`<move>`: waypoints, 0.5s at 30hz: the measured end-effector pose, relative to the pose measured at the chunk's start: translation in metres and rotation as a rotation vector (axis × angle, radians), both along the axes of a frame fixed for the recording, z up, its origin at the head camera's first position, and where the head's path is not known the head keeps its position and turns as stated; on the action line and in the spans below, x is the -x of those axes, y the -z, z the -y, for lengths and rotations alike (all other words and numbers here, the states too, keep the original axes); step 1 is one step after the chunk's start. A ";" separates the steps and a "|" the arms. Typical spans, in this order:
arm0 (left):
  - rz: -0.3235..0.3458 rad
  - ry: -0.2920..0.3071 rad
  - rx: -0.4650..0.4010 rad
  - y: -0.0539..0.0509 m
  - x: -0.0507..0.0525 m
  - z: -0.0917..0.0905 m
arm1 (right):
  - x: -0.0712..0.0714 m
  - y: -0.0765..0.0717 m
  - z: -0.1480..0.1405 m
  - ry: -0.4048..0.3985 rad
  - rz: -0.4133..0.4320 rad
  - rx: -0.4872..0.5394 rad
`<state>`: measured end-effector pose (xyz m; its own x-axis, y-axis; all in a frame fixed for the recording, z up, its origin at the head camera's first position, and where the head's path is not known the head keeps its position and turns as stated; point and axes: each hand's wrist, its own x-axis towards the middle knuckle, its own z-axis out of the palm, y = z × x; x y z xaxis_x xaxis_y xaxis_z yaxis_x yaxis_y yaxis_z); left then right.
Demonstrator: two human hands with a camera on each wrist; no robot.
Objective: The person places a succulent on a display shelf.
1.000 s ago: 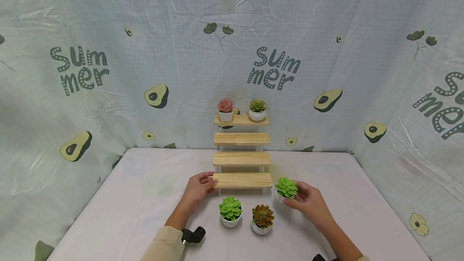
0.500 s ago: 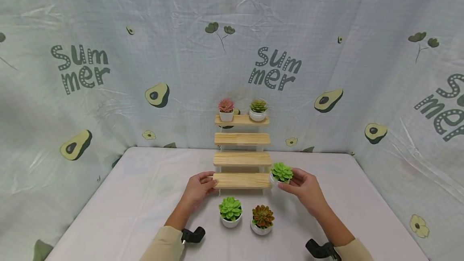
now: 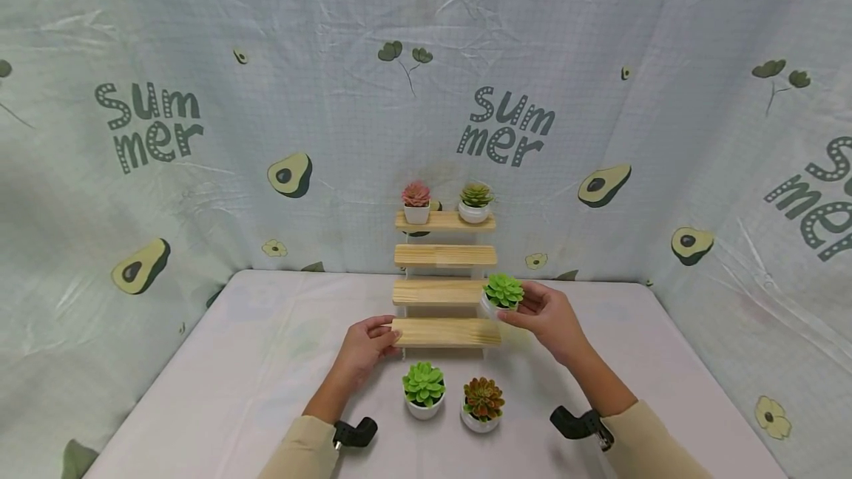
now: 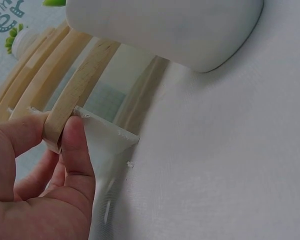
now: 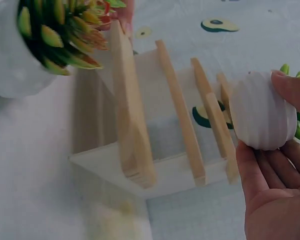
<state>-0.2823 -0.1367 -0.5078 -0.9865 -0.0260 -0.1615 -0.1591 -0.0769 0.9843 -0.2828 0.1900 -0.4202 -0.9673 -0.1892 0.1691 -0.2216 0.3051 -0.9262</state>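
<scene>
My left hand (image 3: 364, 348) pinches the left end of the lowest board of a wooden tiered stand (image 3: 446, 332); the left wrist view shows thumb and fingers around the board's end (image 4: 57, 125). My right hand (image 3: 549, 318) grips a bright green potted succulent (image 3: 504, 291) by its white pot, held up at the right end of the second-lowest board. In the right wrist view the ribbed white pot (image 5: 262, 111) sits between thumb and fingers, in front of the boards. Whether it touches a board cannot be told.
On the table before the stand are another bright green succulent (image 3: 423, 389) and a reddish-brown one (image 3: 482, 403), both in white pots. A pink succulent (image 3: 416, 202) and a dark green one (image 3: 475, 202) stand on the top board. A printed cloth (image 3: 373, 124) hangs behind.
My right hand has carried the bright green succulent up and leftward, from beside the lowest board to the second-lowest board's right end. The left hand keeps its grip on the stand.
</scene>
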 end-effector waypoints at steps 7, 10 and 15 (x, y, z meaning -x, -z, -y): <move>-0.005 -0.005 0.001 0.000 0.002 0.000 | 0.014 -0.011 0.013 -0.071 0.013 0.033; -0.003 -0.005 0.001 0.000 0.001 0.000 | 0.019 -0.015 0.018 -0.076 0.017 0.033; 0.000 -0.004 -0.004 0.000 0.001 0.000 | 0.027 -0.021 0.029 -0.098 0.019 0.044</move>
